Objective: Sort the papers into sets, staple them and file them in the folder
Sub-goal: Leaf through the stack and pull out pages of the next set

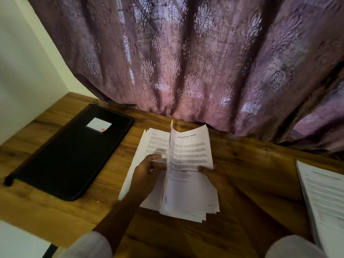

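At the frame's left, a black folder (74, 151) lies flat on the counter (251, 164), with bare wood between it and the central papers (188, 192). The left hand (149, 170) pinches raised sheets, and the right hand (214, 175) grips the top sheet's right edge. Another stack (325, 192) runs off the frame's right edge.

A mauve curtain (186, 62) (damask-patterned, light glowing through its folds) hangs behind the wood-grain bench (256, 164); a plain white wall (24, 62) stands at the left.
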